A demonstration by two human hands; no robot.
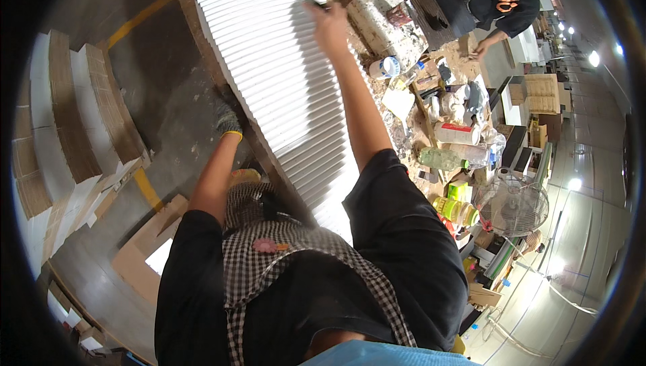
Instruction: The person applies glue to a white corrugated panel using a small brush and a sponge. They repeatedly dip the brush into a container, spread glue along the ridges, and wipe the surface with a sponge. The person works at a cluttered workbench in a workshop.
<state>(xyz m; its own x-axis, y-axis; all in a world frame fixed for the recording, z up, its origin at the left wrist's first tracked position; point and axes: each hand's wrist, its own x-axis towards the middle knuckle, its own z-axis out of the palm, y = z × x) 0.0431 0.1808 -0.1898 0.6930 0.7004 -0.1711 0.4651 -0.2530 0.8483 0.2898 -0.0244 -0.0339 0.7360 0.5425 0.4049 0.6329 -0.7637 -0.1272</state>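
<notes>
Rows of long white strips (269, 63) lie side by side across the workbench in front of me, like a ribbed sheet. Over their far right part reaches my right hand (330, 28), bare and closed around a small dark object (324, 6) whose kind I cannot make out. The hand is slightly blurred and casts a shadow on the strips. My left hand (229, 120), in a grey knitted glove with a yellow cuff, is at the bench's left edge (252, 127). Its fingers are dark and partly hidden there, so their grip does not show.
A stained white container (387, 22), a white cup (384, 68), a green bottle (441, 158) and several other bottles crowd the bench's right side. A wire fan (513, 203) stands beyond. Stacked boards (74, 110) rise on the left. Another person (505, 2) works at the upper right.
</notes>
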